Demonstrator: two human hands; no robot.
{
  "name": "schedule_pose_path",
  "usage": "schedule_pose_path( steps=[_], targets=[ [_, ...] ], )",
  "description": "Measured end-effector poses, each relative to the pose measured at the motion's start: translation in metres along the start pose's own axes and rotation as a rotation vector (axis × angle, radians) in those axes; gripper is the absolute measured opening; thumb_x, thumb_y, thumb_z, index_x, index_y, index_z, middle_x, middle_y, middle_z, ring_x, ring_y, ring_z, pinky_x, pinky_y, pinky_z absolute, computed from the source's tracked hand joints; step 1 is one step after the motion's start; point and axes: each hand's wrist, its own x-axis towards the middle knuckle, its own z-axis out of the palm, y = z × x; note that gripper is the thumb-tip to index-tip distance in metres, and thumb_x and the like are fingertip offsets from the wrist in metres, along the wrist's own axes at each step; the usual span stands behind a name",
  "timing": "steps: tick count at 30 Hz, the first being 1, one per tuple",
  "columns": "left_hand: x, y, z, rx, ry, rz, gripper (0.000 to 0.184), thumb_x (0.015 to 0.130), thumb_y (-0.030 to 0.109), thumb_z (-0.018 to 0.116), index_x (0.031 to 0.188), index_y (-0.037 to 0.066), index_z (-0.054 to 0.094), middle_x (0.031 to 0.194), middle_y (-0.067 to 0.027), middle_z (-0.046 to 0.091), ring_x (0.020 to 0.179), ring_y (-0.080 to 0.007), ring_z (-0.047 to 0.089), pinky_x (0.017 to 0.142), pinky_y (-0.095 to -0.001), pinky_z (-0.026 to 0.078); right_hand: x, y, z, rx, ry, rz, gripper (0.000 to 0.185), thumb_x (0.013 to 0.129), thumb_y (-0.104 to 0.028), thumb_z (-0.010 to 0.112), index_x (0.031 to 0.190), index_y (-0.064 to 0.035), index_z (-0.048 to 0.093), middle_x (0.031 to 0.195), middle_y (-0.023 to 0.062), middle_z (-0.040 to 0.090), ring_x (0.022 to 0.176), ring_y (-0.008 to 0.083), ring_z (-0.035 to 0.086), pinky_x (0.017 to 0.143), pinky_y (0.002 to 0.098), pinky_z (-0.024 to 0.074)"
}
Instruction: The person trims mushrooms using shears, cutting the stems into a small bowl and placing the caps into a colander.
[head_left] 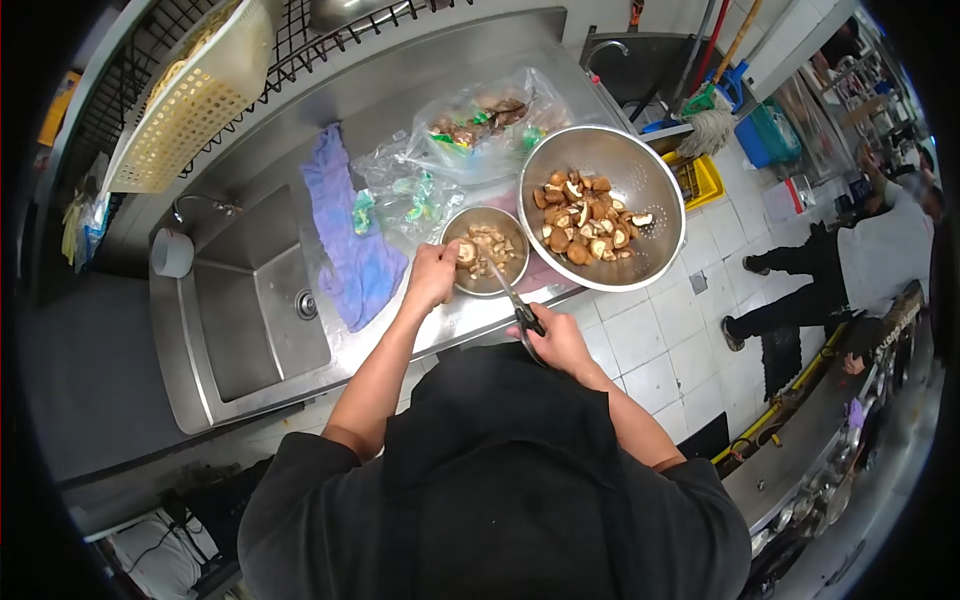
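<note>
My left hand [432, 277] pinches a mushroom [466, 252] over the left rim of a small metal bowl [519, 272]. Pale mushroom pieces [497, 243] lie in that bowl. My right hand [562, 341] is closed round the black handles of a pair of scissors [512, 297], whose blades reach over the bowl towards the mushroom. Whether the blades touch it, I cannot tell. Just to the right stands a large metal colander [653, 190] holding many brown mushrooms [588, 222].
Behind the bowl are a clear plastic bag [470, 130] with dark contents and crumpled plastic [405, 195]. A purple cloth [345, 235] lies beside the sink [250, 310]. A yellowish basket [190, 110] hangs upper left. Another person [880, 240] is at the right, beyond the tiled floor.
</note>
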Motion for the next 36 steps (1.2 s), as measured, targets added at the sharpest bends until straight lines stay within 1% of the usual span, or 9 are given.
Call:
schedule_pose_path(
  steps=[3,10,12,14,15,16,18,23,36],
  targets=[
    [-0.008,0.024,-0.015,-0.135,0.091,-0.028,0.049,0.103,0.042,0.061,0.108,-0.005,0.071,0.076,-0.0094,0.061,0.052,-0.0179,0.059,0.043,-0.0323,0.049,0.003,-0.016,-0.038,0.808,-0.394,0.474,0.059,0.094,-0.050,0.074,0.125,-0.0017,0.061,0.072,0.0038,0.065,0.053,0.0096,0.059,0.043,0.0240,0.0422],
    [-0.010,0.047,-0.008,-0.426,0.134,0.040,0.043,0.102,0.040,0.064,0.110,-0.002,0.072,0.086,-0.0081,0.065,0.067,-0.0158,0.064,0.045,-0.0296,0.055,0.004,0.004,-0.030,1.181,-0.382,0.413,0.071,0.096,-0.060,0.065,0.129,0.0024,0.057,0.077,0.0076,0.063,0.055,0.0123,0.058,0.047,0.0257,0.0456],
    [-0.016,0.061,-0.001,-0.783,-0.033,-0.078,0.040,0.103,0.037,0.064,0.113,-0.001,0.071,0.090,-0.0081,0.068,0.066,-0.0153,0.065,0.046,-0.0281,0.056,0.003,-0.002,-0.039,1.109,-0.371,0.349,0.078,0.096,-0.060,0.065,0.140,0.0021,0.050,0.083,0.0080,0.063,0.063,0.0125,0.060,0.055,0.0268,0.0485],
    [-0.017,0.076,0.015,-0.764,-0.077,-0.075,0.037,0.103,0.035,0.064,0.115,0.000,0.070,0.093,-0.0086,0.070,0.066,-0.0150,0.066,0.047,-0.0275,0.056,0.004,-0.011,-0.045,0.757,-0.342,0.338,0.087,0.095,-0.060,0.065,0.152,0.0003,0.039,0.107,0.0156,0.066,0.093,0.0221,0.068,0.081,0.0337,0.0544],
    [-0.019,0.087,0.027,-0.737,-0.072,-0.014,0.036,0.103,0.034,0.065,0.114,0.000,0.070,0.093,-0.0092,0.070,0.066,-0.0145,0.066,0.046,-0.0274,0.056,0.005,-0.007,-0.042,0.680,-0.321,0.306,0.093,0.094,-0.061,0.064,0.157,-0.0014,0.032,0.137,0.0218,0.056,0.130,0.0312,0.055,0.108,0.0399,0.0433],
    [-0.018,0.096,0.039,-0.710,-0.071,0.048,0.035,0.103,0.033,0.065,0.113,0.000,0.070,0.093,-0.0097,0.070,0.066,-0.0140,0.067,0.046,-0.0273,0.056,0.006,-0.009,-0.041,0.683,-0.308,0.315,0.093,0.094,-0.061,0.064,0.157,-0.0014,0.032,0.137,0.0218,0.056,0.130,0.0312,0.055,0.108,0.0399,0.0433],
    [-0.015,0.111,0.055,-0.733,-0.125,0.084,0.032,0.101,0.030,0.068,0.101,-0.003,0.072,0.100,-0.0058,0.061,0.073,-0.0140,0.063,0.044,-0.0287,0.056,0.010,-0.014,-0.039,0.681,-0.063,0.193,0.084,0.096,-0.052,0.068,0.154,-0.0014,0.034,0.100,0.0030,0.054,0.081,0.0119,0.054,0.069,0.0268,0.0451],
    [-0.016,0.165,0.066,-0.527,-0.088,0.252,0.033,0.098,0.030,0.071,0.098,-0.003,0.073,0.112,-0.0087,0.054,0.080,-0.0188,0.064,0.047,-0.0305,0.058,0.011,-0.021,-0.057,0.899,0.178,0.150,0.051,0.101,-0.031,0.069,0.139,-0.0012,0.050,0.080,-0.0026,0.057,0.061,0.0062,0.054,0.054,0.0234,0.0436],
    [0.046,0.146,0.080,-0.058,-0.149,0.293,0.043,0.101,0.039,0.065,0.115,0.000,0.074,0.121,-0.0100,0.056,0.088,-0.0222,0.067,0.051,-0.0322,0.058,-0.004,0.006,-0.076,1.071,0.372,0.440,0.049,0.095,-0.035,0.077,0.124,0.0019,0.062,0.077,0.0057,0.064,0.054,0.0100,0.060,0.043,0.0255,0.0486]
  ],
)
